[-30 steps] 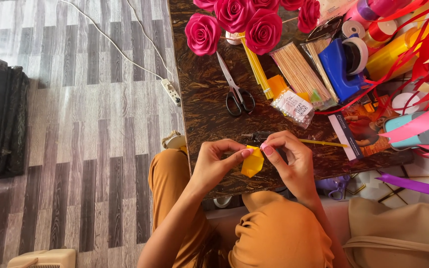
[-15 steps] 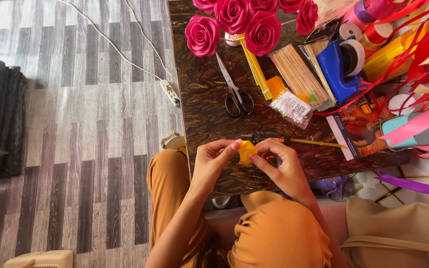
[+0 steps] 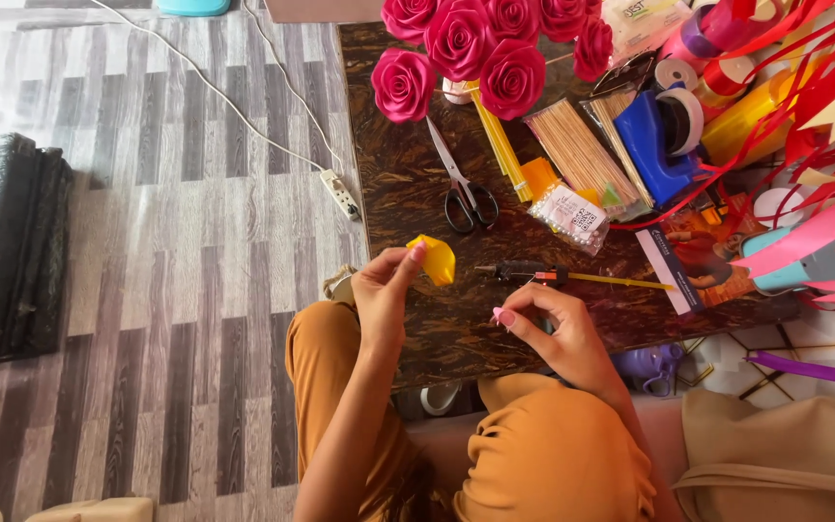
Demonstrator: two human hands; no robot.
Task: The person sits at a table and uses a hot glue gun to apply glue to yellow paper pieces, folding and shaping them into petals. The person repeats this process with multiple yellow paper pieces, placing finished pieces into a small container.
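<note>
A: Hands?
B: Apart. Left hand (image 3: 384, 290) is raised over the near left edge of the table (image 3: 408, 193), fingertips pinched on a small yellow paper roll (image 3: 435, 259). Right hand (image 3: 543, 324) rests near the near edge, fingers curled; can't tell if it grips anything.

A: Where's the roll exactly?
B: In the air just above the table's near left part, clear of the right hand.

A: Next out?
B: Glue gun (image 3: 524, 275) with a yellow stick (image 3: 620, 281) lying just beyond the right hand. Then scissors (image 3: 464, 188) mid-table, a small clear bag (image 3: 572, 217) beside them, a bundle of wooden sticks (image 3: 582, 155), and a blue tape dispenser (image 3: 654, 135).

A: Far edge?
B: Pink paper roses (image 3: 475, 48) bunched there. Coloured paper strips (image 3: 814, 97) pile over the right edge.
</note>
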